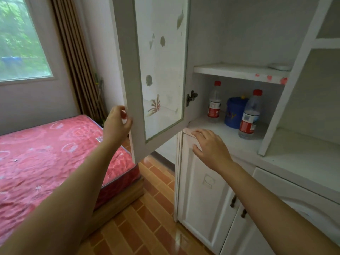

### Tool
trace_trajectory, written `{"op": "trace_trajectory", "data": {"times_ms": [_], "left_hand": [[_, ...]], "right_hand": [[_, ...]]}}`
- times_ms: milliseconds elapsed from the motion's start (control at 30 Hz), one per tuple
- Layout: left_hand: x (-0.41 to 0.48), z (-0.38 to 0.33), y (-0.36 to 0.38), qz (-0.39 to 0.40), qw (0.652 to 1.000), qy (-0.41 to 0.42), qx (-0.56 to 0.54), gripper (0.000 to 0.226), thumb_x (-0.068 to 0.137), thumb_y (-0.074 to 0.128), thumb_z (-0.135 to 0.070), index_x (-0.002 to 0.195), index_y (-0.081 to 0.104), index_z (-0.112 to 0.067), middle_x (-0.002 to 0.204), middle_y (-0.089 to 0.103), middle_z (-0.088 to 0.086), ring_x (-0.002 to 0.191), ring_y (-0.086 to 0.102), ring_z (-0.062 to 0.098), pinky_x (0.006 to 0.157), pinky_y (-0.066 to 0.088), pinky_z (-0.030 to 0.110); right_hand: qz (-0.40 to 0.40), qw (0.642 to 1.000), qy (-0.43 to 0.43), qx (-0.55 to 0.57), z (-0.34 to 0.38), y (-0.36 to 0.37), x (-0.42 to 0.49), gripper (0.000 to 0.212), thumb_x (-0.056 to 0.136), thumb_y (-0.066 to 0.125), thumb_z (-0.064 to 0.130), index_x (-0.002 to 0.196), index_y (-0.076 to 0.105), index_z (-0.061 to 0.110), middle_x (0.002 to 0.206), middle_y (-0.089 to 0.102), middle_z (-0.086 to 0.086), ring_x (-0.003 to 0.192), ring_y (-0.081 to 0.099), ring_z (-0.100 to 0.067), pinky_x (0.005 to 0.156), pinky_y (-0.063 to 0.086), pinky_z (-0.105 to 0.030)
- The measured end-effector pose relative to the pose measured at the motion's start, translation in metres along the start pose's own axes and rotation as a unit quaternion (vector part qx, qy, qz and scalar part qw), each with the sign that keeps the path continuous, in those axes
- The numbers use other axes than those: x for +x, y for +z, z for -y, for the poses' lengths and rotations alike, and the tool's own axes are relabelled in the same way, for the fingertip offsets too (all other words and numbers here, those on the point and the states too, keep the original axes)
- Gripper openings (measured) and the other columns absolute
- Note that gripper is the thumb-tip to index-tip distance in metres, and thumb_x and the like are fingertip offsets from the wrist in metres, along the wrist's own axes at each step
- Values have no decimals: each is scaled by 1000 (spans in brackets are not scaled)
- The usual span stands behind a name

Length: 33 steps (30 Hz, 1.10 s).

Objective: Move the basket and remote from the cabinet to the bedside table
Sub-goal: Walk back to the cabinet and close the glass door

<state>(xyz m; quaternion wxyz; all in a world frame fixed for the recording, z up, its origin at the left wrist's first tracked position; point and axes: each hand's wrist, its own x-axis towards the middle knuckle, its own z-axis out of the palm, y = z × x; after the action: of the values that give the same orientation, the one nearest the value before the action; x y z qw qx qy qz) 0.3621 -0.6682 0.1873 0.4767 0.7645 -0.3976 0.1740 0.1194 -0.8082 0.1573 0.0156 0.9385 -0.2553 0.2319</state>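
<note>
**Two hands at the open white cabinet**

Two bare hands are raised before a tall white painted cabinet (301,100). Room: orange-brown tiled floor (147,227), pink patterned mattress (46,159) down-left of the left hand, brown striped curtain (77,57) and a window (20,39) above that.

Left hand (116,124): fingers curled, pinching the free edge of the glass-panelled white cabinet door (158,74), which stands swung out.

Right hand (209,146): open, fingers spread and slack, gripping nothing; fingertips touch the front lip of the lower cabinet shelf (217,131).

Beyond the right hand, on that shelf: small blue plastic basket with lid (235,111), upright, between two clear red-capped water bottles (214,102) (250,115), both upright. Basket is near the back wall, apart from the hand.

Above, on the upper shelf (239,70) with red marks along its edge: flat white remote (278,67), lying down, far up-right of the right hand. Long axis runs roughly left–right along the shelf; which end is the front cannot be told.

Below the right hand: closed white lower doors with dark handles (233,201).
</note>
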Motion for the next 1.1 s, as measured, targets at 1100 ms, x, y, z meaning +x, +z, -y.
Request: {"op": "trace_trajectory", "data": {"times_ms": [1100], "left_hand": [[-49, -83, 40, 165, 962, 214, -42, 45, 78, 63, -44, 110, 51, -14, 110, 63, 6, 97, 59, 19, 77, 42, 25]], "right_hand": [[-179, 979, -4, -94, -1, -116, 3, 57, 92, 45, 19, 144, 22, 13, 136, 46, -13, 122, 44, -28, 98, 39, -40]]}}
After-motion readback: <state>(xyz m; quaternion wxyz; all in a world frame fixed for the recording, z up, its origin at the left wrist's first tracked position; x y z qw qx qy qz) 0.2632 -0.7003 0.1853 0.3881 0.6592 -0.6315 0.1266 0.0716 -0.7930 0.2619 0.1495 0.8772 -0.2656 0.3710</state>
